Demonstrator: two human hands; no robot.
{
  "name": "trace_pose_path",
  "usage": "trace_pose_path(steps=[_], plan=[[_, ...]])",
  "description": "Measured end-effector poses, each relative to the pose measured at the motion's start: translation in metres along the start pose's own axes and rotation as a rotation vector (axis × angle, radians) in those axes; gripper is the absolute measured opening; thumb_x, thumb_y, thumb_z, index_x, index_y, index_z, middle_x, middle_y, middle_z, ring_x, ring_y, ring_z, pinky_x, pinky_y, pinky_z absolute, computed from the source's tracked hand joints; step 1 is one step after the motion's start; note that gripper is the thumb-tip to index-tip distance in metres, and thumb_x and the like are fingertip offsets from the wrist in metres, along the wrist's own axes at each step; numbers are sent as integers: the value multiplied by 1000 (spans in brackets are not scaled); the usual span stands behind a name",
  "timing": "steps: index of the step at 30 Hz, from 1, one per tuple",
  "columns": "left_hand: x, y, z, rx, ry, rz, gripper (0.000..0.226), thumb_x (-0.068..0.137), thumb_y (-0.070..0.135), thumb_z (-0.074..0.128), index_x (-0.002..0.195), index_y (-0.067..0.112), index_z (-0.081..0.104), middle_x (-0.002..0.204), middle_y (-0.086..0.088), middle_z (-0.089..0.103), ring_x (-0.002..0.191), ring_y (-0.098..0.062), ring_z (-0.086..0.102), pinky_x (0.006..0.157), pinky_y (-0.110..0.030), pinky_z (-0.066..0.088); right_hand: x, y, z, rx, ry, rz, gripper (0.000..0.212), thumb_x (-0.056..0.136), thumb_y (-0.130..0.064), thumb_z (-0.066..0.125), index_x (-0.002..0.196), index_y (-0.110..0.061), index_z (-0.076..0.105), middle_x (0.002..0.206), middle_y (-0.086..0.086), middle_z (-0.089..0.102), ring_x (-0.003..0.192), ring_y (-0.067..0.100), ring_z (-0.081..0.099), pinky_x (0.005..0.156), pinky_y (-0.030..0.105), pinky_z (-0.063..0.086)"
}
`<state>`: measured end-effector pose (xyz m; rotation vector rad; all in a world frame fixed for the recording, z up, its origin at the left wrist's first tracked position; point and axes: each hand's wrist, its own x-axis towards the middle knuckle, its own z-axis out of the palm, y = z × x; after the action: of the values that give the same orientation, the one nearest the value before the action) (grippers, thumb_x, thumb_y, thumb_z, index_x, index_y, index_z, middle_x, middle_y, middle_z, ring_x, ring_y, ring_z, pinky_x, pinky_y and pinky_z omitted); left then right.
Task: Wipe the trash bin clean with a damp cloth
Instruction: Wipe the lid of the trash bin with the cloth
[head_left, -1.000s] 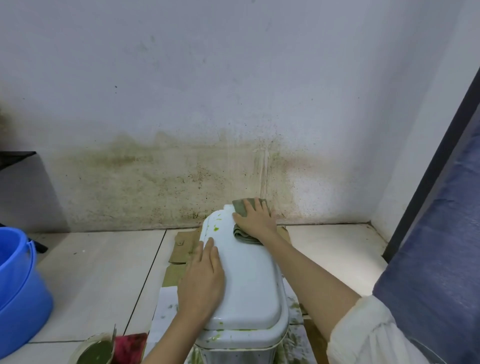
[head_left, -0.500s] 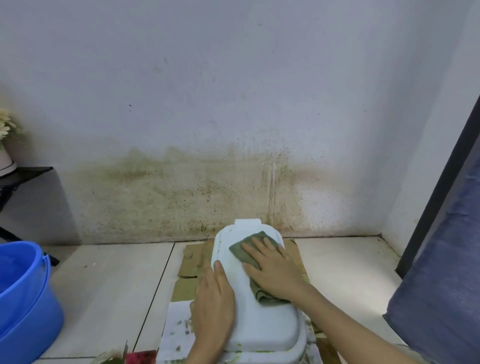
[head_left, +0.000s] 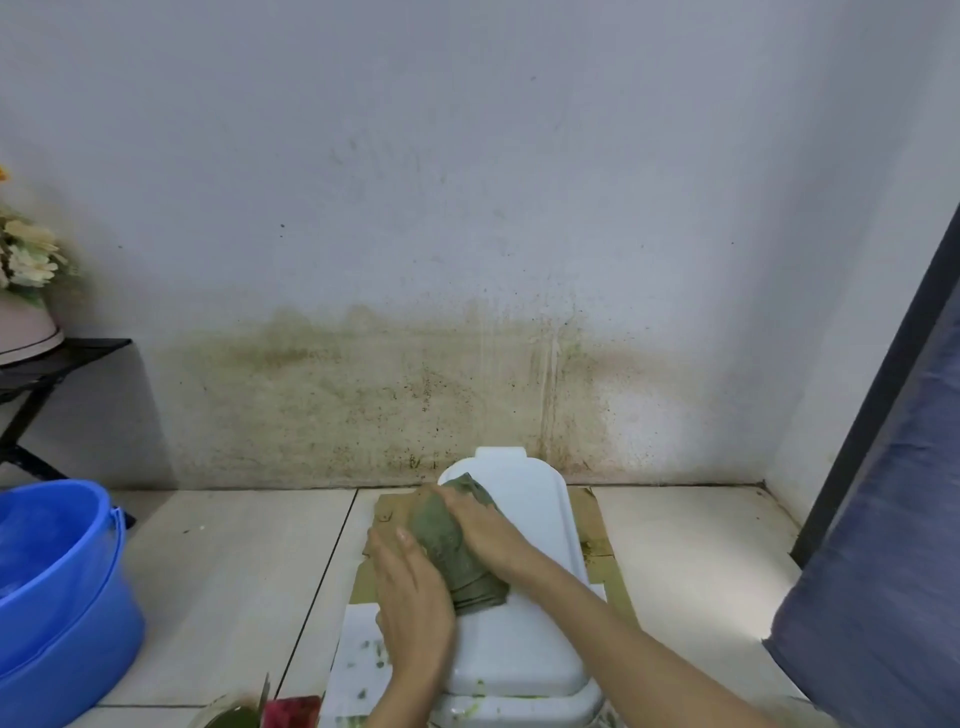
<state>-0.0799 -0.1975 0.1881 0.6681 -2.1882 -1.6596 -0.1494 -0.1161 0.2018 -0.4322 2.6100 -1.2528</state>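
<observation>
Left hand (head_left: 415, 608): fingers straight, flat on the near left edge of the trash bin (head_left: 524, 634). Trash bin: white, lid shut, on cardboard (head_left: 597, 561) on the floor, centre. Right hand (head_left: 488, 535): fingers spread flat, pressing the green cloth (head_left: 452, 551) onto the lid's far left. Blue bucket (head_left: 57, 597): near left. Stained wall (head_left: 415, 374): far.

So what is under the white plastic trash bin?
Brown cardboard and white paper lie under the white plastic trash bin; the part beneath it is hidden.
</observation>
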Motion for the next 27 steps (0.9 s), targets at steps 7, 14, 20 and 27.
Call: trace_pose_path(steps=[7, 14, 20, 27], plan=[[32, 25, 40, 770, -403, 277, 60, 99, 47, 16, 149, 15, 16, 159, -9, 4, 144, -33, 5, 116, -47, 6, -21, 31, -31, -114, 303, 236, 46, 103, -28, 22, 147, -16, 27, 155, -3, 25, 144, 17, 21, 118, 34, 17], [123, 33, 77, 721, -509, 386, 56, 100, 38, 28, 148, 10, 21, 153, -12, 26, 137, -29, 31, 111, -39, 27, -14, 46, -17, -373, 290, 274, 51, 103, -25, 17, 152, -18, 4, 160, -5, -5, 147, 12, -9, 119, 33, 6], [133, 19, 68, 372, -514, 372, 23, 100, 25, 36, 105, 14, 56, 99, -5, 60, 95, -24, 55, 77, -33, 41, -11, 46, -17, -394, 284, 281, 51, 103, -21, 18, 152, -17, 4, 160, -3, -7, 147, 15, -11, 119, 34, 10], [52, -20, 1, 291, -477, 401, 46, 101, 28, 33, 147, 21, 29, 148, 5, 35, 137, -15, 32, 110, -24, 22, -13, 39, -22, -203, 337, 275, 50, 101, -20, 29, 150, -16, 18, 160, -3, 0, 147, 14, -3, 117, 35, 19]])
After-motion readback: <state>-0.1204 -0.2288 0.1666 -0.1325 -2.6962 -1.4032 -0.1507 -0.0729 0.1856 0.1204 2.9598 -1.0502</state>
